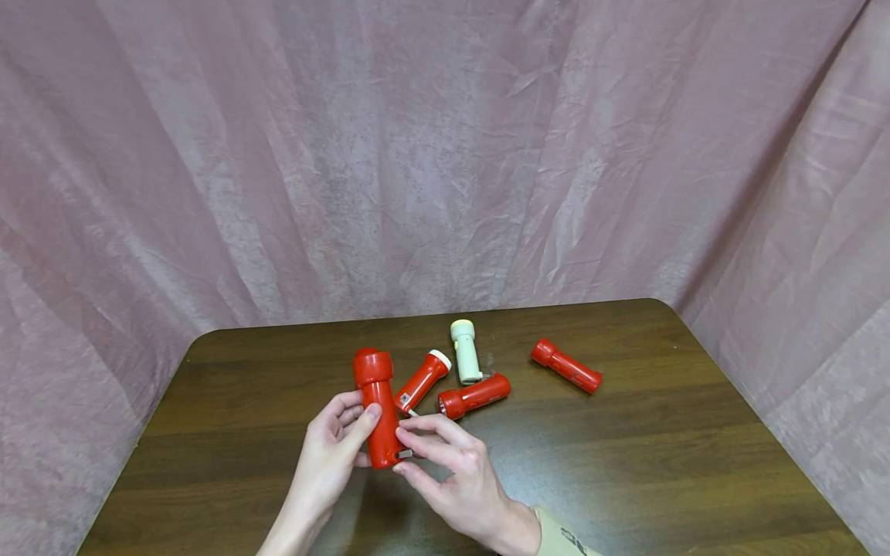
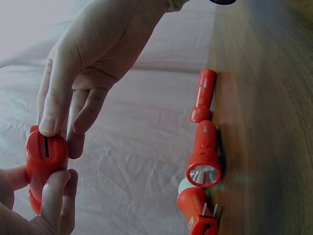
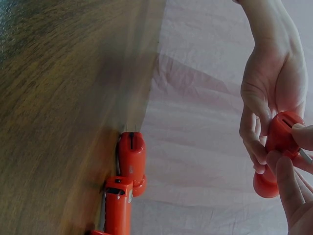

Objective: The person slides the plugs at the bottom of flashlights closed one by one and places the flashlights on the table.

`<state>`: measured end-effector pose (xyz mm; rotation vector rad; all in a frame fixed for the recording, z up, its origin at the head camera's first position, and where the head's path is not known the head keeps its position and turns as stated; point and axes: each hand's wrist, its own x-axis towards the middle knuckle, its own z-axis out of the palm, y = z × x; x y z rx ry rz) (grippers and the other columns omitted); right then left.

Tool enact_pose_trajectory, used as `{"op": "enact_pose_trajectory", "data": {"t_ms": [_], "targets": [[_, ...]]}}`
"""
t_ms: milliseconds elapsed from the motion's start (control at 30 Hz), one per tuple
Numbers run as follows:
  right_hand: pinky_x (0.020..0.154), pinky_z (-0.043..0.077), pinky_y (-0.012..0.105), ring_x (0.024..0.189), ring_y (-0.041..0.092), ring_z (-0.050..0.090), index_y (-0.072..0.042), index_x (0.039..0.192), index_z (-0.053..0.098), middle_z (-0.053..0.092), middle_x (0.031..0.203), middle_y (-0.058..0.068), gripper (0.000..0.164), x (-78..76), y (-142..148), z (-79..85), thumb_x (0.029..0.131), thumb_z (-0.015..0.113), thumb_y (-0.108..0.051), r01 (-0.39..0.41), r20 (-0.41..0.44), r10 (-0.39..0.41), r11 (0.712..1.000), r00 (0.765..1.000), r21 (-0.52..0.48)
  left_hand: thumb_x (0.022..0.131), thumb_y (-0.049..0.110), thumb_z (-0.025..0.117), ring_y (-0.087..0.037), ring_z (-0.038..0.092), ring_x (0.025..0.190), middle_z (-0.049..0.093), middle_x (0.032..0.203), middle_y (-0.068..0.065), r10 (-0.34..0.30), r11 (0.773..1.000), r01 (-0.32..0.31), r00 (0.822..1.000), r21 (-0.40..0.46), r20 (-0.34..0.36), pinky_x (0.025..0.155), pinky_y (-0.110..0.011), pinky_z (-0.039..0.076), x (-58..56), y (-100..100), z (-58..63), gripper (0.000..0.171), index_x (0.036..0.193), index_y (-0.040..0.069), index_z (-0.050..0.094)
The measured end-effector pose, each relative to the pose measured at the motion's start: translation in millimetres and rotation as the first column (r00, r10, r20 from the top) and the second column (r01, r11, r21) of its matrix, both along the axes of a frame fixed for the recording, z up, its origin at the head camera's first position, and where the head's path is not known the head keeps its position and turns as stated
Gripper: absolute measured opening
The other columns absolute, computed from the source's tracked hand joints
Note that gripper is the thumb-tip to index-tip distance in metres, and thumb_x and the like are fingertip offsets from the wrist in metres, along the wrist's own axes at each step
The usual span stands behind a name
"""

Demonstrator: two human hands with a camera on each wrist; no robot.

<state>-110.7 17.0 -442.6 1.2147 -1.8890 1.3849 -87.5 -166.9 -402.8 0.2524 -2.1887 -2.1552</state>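
Above the front of the table, my left hand grips a red flashlight round its body, thumb across the front. The flashlight's wide head points up and away. Metal plug prongs stick out sideways near its tail. My right hand pinches the tail end beside those prongs, thumb below and fingertips above. The left wrist view shows a dark slot in the tail of the flashlight, with the right thumb pressed at the slot's edge. In the right wrist view, the left fingers wrap behind the flashlight.
Behind the hands lie a red flashlight with a white rim, another red flashlight and a pale green flashlight. Farther right lies one more red flashlight. A pink curtain hangs behind the brown wooden table.
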Motion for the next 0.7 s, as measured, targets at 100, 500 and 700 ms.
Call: {"op": "enact_pose_trajectory", "data": {"t_ms": [100,500,700], "targets": [[0.087,0.061,0.016,0.093,0.019,0.08,0.005,0.122,0.074,0.072,0.119,0.015,0.04,-0.3,0.2,0.1,0.084,0.085,0.0,0.002,-0.002,-0.002,1.0,1.0,0.002,0.103,0.01,0.065,-0.011,0.074,0.082,0.074,0.106,-0.002,-0.001,1.0,0.001,1.0,0.001,-0.001,0.061,-0.034,0.064,0.0,0.3,0.1,0.035,0.134,-0.004,0.056],[0.088,0.061,0.016,0.091,0.02,0.08,0.006,0.122,0.074,0.072,0.118,0.015,0.041,-0.8,0.5,-0.7,0.083,0.086,0.0,-0.005,-0.003,0.005,1.0,1.0,-0.002,0.103,0.009,0.065,-0.01,0.074,0.083,0.073,0.107,-0.002,-0.006,1.0,0.006,1.0,0.0,-0.006,0.061,-0.033,0.064,0.1,0.9,-0.7,0.036,0.135,-0.004,0.056],[0.088,0.061,0.017,0.091,0.022,0.08,0.005,0.123,0.074,0.072,0.118,0.014,0.042,-0.7,0.9,-0.5,0.083,0.086,0.0,-0.005,0.012,0.005,1.0,1.0,0.004,0.103,0.01,0.066,-0.011,0.074,0.083,0.073,0.107,-0.003,-0.001,1.0,0.001,1.0,-0.005,0.0,0.061,-0.033,0.064,0.3,1.0,-1.4,0.037,0.135,-0.004,0.056]]}}
